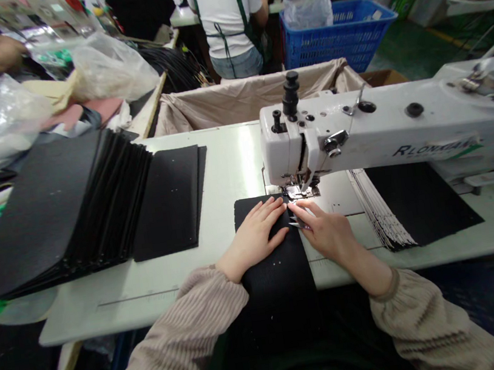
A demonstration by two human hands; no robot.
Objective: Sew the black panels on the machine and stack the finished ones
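Observation:
A black leather-like panel (pixel 280 290) lies over the front edge of the sewing table, its far end beside the presser foot (pixel 302 191) of a white sewing machine (pixel 385 122). My left hand (pixel 256 235) rests flat on that panel, fingers stretched toward the needle area. Close to its fingertips, at the panel's right edge, my right hand (pixel 329 231) is closed around small thread snips (pixel 297 222). The snips' pointed blades stick out to the left, over the panel's edge. Their handles are mostly hidden in my palm.
Left on the table lie a thick stack of black panels (pixel 69 197) and a smaller pile (pixel 167 202). Pale-edged black pieces (pixel 419 203) sit beneath the machine arm. Behind are a cloth-lined bin (pixel 235 104), a blue crate (pixel 340 34) and a seated co-worker (pixel 227 16).

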